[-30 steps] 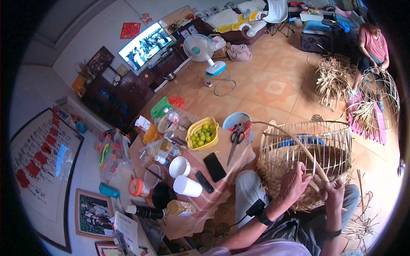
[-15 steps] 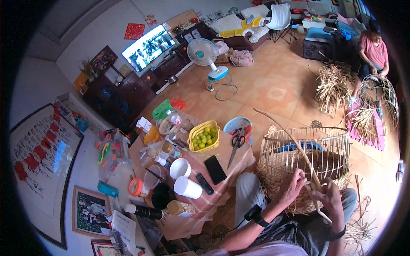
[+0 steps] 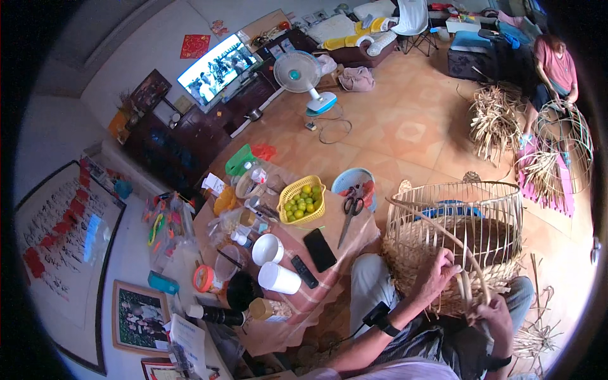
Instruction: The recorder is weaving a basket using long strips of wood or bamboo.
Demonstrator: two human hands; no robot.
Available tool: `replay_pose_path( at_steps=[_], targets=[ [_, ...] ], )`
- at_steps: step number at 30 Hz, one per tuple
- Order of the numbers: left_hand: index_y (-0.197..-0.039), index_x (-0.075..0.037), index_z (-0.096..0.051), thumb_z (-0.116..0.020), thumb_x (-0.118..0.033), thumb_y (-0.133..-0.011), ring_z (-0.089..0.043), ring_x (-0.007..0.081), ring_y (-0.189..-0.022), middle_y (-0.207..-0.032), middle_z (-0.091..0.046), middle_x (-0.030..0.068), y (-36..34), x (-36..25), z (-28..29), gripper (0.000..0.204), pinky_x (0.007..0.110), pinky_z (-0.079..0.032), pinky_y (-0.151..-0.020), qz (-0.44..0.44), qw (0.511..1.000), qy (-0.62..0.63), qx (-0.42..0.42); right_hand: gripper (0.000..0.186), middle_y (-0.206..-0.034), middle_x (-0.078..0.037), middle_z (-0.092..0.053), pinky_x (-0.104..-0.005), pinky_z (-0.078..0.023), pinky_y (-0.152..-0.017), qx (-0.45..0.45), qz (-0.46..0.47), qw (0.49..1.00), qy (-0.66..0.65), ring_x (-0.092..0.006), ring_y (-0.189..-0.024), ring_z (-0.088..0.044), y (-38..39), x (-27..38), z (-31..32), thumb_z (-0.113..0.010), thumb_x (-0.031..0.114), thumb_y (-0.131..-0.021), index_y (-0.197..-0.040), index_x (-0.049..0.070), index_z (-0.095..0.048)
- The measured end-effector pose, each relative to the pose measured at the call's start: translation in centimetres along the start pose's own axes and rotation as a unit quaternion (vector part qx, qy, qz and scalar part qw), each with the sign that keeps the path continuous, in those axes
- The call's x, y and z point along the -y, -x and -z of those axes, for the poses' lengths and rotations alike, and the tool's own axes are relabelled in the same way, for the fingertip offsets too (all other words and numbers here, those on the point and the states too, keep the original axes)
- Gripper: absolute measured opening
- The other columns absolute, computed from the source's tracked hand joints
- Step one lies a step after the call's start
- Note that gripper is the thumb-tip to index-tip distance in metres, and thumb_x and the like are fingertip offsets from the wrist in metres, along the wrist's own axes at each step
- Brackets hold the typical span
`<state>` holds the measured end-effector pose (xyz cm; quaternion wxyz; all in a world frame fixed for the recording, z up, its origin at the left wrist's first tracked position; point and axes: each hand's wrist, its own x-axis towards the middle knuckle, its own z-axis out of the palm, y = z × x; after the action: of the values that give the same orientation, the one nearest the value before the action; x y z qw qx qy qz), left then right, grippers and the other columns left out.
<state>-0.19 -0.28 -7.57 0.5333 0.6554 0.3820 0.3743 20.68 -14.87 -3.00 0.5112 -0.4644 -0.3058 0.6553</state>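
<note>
A half-woven basket (image 3: 405, 269) stands between my knees, its lower wall covered in dry plaited strips and its upper ribs bare. One long pale strip (image 3: 437, 227) arches across the near side of the basket and comes down into my right hand (image 3: 495, 318), which is closed round its lower part. My left hand (image 3: 436, 276) is at the near wall, fingers pinched together beside an upright rib; what lies between the fingertips is too small to make out. A blue object (image 3: 446, 209) shows through the ribs.
To the left, a cloth-covered table (image 3: 345, 272) carries scissors (image 3: 350, 215), a phone (image 3: 320, 249), a yellow basket of green fruit (image 3: 283, 201) and cups. A blue bucket (image 3: 342, 182) stands behind it. At far right, another person (image 3: 557, 66) handles an open frame near straw bundles (image 3: 494, 123).
My right hand has moved down, drawing the strip lower; its far end has dropped from above the basket to near the rim. My left hand stays about where it was.
</note>
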Motion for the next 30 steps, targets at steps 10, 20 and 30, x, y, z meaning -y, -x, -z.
replay_pose_path(
  at_steps=[10, 20, 30],
  targets=[
    [-0.119, -0.002, -0.066, -0.043, -0.018, -0.11, -0.062, 0.023, -0.116, -0.116, -0.07, 0.0131, 0.2, -2.2, 6.3, 0.029, 0.038, -0.048, -0.106, -0.212, 0.955, -0.206, 0.012, 0.037, -0.087, -0.011, -0.07, -0.0332, -0.049, -0.058, -0.029, 0.118, 0.977, 0.175, -0.0192, -0.063, -0.062, 0.3, -0.1, 5.2, -0.052, 0.038, -0.11, -0.112, 0.003, -0.062],
    [-0.12, -0.003, -0.065, -0.048, 0.004, -0.102, -0.074, 0.0295, -0.105, -0.111, -0.076, 0.0135, 1.1, -9.7, 6.6, 0.026, 0.039, -0.058, -0.092, -0.159, 0.964, -0.207, -0.04, 0.031, -0.097, -0.002, -0.064, -0.0241, -0.04, -0.055, -0.178, 0.252, 0.879, -0.363, -0.0099, -0.06, -0.046, 3.2, -0.6, 8.8, -0.046, 0.038, -0.113, -0.11, 0.011, -0.061],
    [-0.13, -0.005, -0.065, -0.054, 0.011, -0.092, -0.072, 0.038, -0.107, -0.117, -0.072, 0.021, 0.5, -8.3, 2.2, 0.042, 0.045, -0.06, -0.089, -0.159, 0.945, -0.271, 0.085, 0.037, -0.106, -0.01, -0.073, -0.0356, -0.056, -0.083, -0.172, -0.029, 0.956, 0.236, -0.0224, -0.095, -0.072, 6.4, -1.0, 2.0, -0.081, 0.02, -0.092, -0.121, 0.001, -0.067]
  ],
)
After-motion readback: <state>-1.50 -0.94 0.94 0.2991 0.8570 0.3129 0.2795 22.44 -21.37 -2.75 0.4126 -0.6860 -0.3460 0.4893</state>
